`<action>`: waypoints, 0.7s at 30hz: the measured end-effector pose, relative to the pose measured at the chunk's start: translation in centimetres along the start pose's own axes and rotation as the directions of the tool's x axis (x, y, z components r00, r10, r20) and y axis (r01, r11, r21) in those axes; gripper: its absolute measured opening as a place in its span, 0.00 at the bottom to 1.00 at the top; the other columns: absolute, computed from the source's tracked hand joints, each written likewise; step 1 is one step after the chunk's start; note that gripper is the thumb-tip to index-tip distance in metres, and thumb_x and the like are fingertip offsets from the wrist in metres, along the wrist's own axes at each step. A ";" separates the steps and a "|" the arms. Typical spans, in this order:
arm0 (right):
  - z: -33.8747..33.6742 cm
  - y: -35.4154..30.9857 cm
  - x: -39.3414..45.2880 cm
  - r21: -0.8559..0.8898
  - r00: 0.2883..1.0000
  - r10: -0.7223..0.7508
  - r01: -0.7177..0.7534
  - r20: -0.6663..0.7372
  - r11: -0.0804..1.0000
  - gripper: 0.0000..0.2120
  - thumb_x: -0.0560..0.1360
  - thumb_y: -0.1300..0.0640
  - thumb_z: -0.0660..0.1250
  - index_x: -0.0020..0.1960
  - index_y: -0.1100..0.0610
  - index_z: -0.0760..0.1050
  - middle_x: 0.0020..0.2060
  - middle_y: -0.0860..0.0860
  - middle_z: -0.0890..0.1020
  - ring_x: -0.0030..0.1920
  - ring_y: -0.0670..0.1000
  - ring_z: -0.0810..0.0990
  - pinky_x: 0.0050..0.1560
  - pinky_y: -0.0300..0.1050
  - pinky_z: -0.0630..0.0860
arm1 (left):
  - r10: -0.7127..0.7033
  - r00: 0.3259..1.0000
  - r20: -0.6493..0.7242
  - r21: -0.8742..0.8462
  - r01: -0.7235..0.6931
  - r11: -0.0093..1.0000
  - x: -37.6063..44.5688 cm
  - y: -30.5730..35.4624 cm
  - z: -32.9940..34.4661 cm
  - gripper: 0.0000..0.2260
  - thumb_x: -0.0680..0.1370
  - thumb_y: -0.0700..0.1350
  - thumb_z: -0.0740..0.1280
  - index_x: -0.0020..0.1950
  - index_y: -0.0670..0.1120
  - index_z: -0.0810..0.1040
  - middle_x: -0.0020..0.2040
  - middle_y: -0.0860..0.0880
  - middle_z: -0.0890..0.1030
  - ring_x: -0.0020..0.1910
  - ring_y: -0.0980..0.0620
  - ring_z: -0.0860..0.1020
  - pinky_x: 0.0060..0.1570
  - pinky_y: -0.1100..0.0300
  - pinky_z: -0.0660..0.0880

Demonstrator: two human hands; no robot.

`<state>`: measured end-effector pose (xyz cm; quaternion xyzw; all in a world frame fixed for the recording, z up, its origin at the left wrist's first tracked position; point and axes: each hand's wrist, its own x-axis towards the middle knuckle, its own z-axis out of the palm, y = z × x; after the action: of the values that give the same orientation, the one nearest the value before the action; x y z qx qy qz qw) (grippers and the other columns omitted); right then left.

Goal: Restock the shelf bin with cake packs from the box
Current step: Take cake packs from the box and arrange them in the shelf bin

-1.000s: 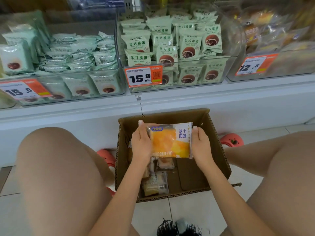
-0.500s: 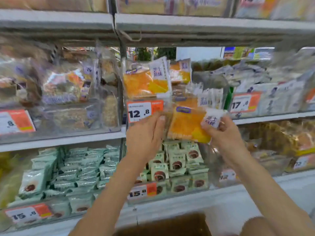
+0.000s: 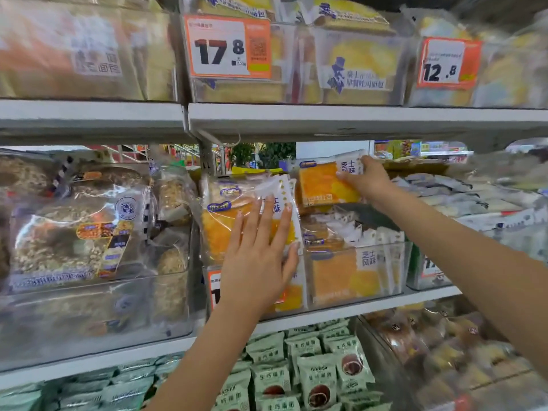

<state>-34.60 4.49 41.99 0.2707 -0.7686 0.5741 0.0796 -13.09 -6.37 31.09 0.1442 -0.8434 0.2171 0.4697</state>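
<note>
A clear shelf bin (image 3: 350,277) on the middle shelf holds several orange cake packs. My right hand (image 3: 369,180) grips one orange cake pack (image 3: 323,185) by its right end, above the back of the bin. My left hand (image 3: 261,250) lies flat with straight fingers against an upright front cake pack (image 3: 225,221) at the bin's left. The box is out of view.
Bins of bread packs (image 3: 89,232) stand to the left. The shelf above (image 3: 326,120) carries bins with price tags 17.8 (image 3: 226,48) and 12.8 (image 3: 447,63). Green snack packs (image 3: 314,375) fill the lower shelf. More bins sit at the right.
The view rose from the box on the floor to the shelf. Both hands lifted the cake pack up; now my right hand alone holds it over the bin, and my left presses the front pack.
</note>
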 end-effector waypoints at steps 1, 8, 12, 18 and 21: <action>0.6 0.0 0.6 0.023 0.996 0.034 -0.036 0.077 0.999 0.36 0.72 0.52 0.71 0.74 0.58 0.58 0.71 0.58 0.67 0.67 0.60 0.70 0.63 0.59 0.73 | 0.002 1.000 -0.001 0.002 -0.002 1.000 0.0 0.0 0.1 0.25 0.80 0.55 0.50 0.73 0.46 0.68 0.73 0.41 0.67 0.73 0.41 0.64 0.70 0.45 0.59; 4.9 0.6 2.5 -0.026 0.982 0.086 -0.082 0.170 0.996 0.32 0.72 0.53 0.72 0.71 0.58 0.62 0.66 0.56 0.72 0.63 0.58 0.73 0.63 0.54 0.73 | 0.021 0.999 -0.024 0.018 -0.020 1.000 -0.1 -0.2 0.6 0.24 0.81 0.55 0.51 0.74 0.46 0.67 0.73 0.41 0.66 0.74 0.41 0.63 0.70 0.44 0.60; 5.2 0.8 2.4 -0.167 0.985 0.118 -0.096 0.126 0.981 0.37 0.72 0.49 0.71 0.72 0.59 0.56 0.68 0.57 0.70 0.67 0.59 0.70 0.66 0.54 0.69 | 0.026 0.999 -0.035 0.011 -0.026 1.000 -0.1 -0.2 0.7 0.24 0.81 0.55 0.51 0.73 0.46 0.68 0.73 0.41 0.67 0.73 0.41 0.63 0.70 0.44 0.60; 5.1 1.0 1.8 -0.342 0.990 0.124 -0.094 0.068 0.935 0.36 0.76 0.48 0.66 0.73 0.64 0.52 0.70 0.60 0.67 0.68 0.60 0.69 0.62 0.51 0.70 | 0.021 1.000 -0.012 0.015 -0.021 1.000 -0.2 -0.1 0.6 0.24 0.81 0.55 0.51 0.73 0.45 0.68 0.73 0.41 0.67 0.73 0.41 0.63 0.69 0.44 0.60; 5.1 0.6 1.2 -0.403 0.980 0.169 -0.112 0.109 0.908 0.38 0.78 0.44 0.61 0.75 0.66 0.50 0.72 0.61 0.64 0.69 0.62 0.67 0.64 0.52 0.69 | 0.025 1.000 0.007 0.009 -0.025 1.000 -0.2 -0.1 0.5 0.25 0.81 0.54 0.50 0.74 0.45 0.67 0.73 0.41 0.67 0.73 0.41 0.63 0.70 0.44 0.59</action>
<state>-34.98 -0.49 40.40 0.2330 -0.8896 0.3910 0.0365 -13.31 -6.70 30.75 0.1366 -0.8457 0.2261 0.4636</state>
